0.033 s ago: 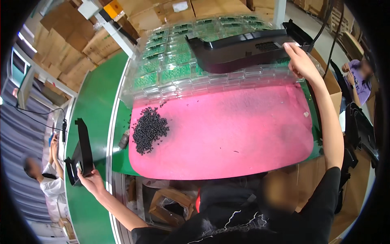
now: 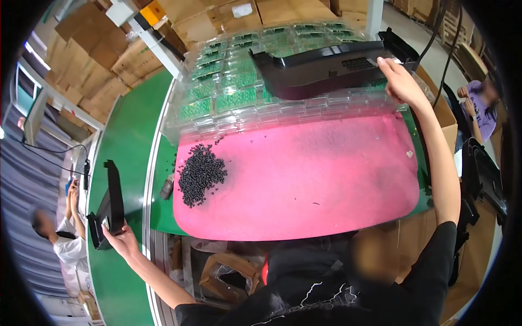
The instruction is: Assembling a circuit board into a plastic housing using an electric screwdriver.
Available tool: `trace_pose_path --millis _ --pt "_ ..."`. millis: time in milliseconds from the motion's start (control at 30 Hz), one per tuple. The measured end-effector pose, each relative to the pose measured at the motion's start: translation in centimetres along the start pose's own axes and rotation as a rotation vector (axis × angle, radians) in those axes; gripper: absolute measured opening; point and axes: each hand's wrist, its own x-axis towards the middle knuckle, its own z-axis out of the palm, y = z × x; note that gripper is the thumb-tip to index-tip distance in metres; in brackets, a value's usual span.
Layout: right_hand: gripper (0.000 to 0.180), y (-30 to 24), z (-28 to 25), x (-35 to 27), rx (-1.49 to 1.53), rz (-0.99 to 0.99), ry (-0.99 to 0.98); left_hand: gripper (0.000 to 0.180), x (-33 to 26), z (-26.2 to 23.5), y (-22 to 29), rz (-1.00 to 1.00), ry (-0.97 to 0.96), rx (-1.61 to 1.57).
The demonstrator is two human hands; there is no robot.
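Observation:
My right hand is closed on the edge of a long black plastic housing, its thumb and index finger at the right part. That housing lies across clear plastic trays stacked at the back, which hold green circuit boards. Out at the far left, my left hand grips the near end of a second black plastic housing, tilted up over the green belt. Between the hands, a heap of small black screw-like pieces lies on the left of a pink mat.
A green conveyor belt with a metal rail runs along the left. Cardboard boxes are stacked behind. More black housings stand at the right. Two other people are near, one beyond the belt at left, one in purple at far right.

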Motion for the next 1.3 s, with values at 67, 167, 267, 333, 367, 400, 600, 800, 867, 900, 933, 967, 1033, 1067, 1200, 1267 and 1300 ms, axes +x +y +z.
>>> trace_pose_path --millis 67,167,267,333,367,400,600,800,867,900,933,967,1033,1067,1200,1267,1300 --pt "0.056 1.9 0.5 2.6 -0.193 -0.161 0.118 0.046 4.2 -4.5 0.1 0.026 -0.026 -0.021" --pt "0.050 1.0 0.3 2.1 -0.228 -0.155 0.182 0.077 2.3 0.2 -0.8 -0.021 0.357 -0.262" --pt "0.039 -1.8 0.9 -1.2 0.083 -0.121 0.129 0.065 1.8 0.0 -2.3 0.085 0.202 -0.012" --pt "0.032 -3.3 1.2 -3.4 0.215 -0.180 0.121 0.057 0.5 2.3 -3.6 0.193 0.161 0.113" --pt "0.031 -3.6 1.2 -4.2 0.267 -0.222 0.109 0.057 -0.1 3.7 -4.1 0.202 0.101 0.159" --pt "0.031 -4.2 1.1 -5.0 0.257 -0.231 0.104 0.058 -0.7 5.2 -4.4 0.213 0.041 0.206" --pt "0.022 -6.4 0.1 -7.4 0.250 -0.576 0.217 0.039 -4.7 14.1 -6.6 0.126 -0.394 0.261" --pt "0.007 -8.1 -2.6 -8.2 0.049 -0.604 0.164 0.020 -6.1 20.8 -8.5 0.040 -0.706 0.129" --pt "0.010 -8.5 -2.7 -8.1 0.110 -0.582 0.078 0.023 -5.5 22.7 -9.2 -0.019 -0.745 0.067" --pt "0.013 -8.8 -1.8 -7.9 0.066 -0.686 0.127 0.023 -5.2 23.3 -9.3 -0.016 -0.736 0.072" --pt "0.016 -8.9 -1.1 -7.7 0.014 -0.782 0.186 0.027 -4.7 23.8 -9.8 -0.138 -0.770 0.014" --pt "0.018 -8.8 -0.7 -7.6 -0.036 -0.763 0.133 0.032 -4.1 24.5 -10.3 -0.262 -0.804 -0.044" --pt "0.017 -11.2 0.3 -9.1 -0.185 -0.918 0.048 0.037 4.1 15.8 -15.2 -0.136 -0.805 0.023" --pt "0.017 -12.8 1.3 -10.1 -0.214 -1.010 -0.033 0.042 9.4 12.0 -16.5 -0.011 -0.796 0.094" --pt "0.017 -10.6 3.0 -8.4 -0.389 -1.009 -0.363 0.065 -8.4 29.8 -8.9 -0.939 -1.251 -0.063" --pt "0.016 -10.0 4.7 -7.1 -0.422 -0.993 -0.533 0.071 -4.0 27.9 -12.1 -0.244 -1.611 0.647" --pt "0.015 -9.4 5.4 -6.6 -0.466 -0.950 -0.599 0.053 -4.8 28.6 -12.3 -0.473 -1.634 0.722"
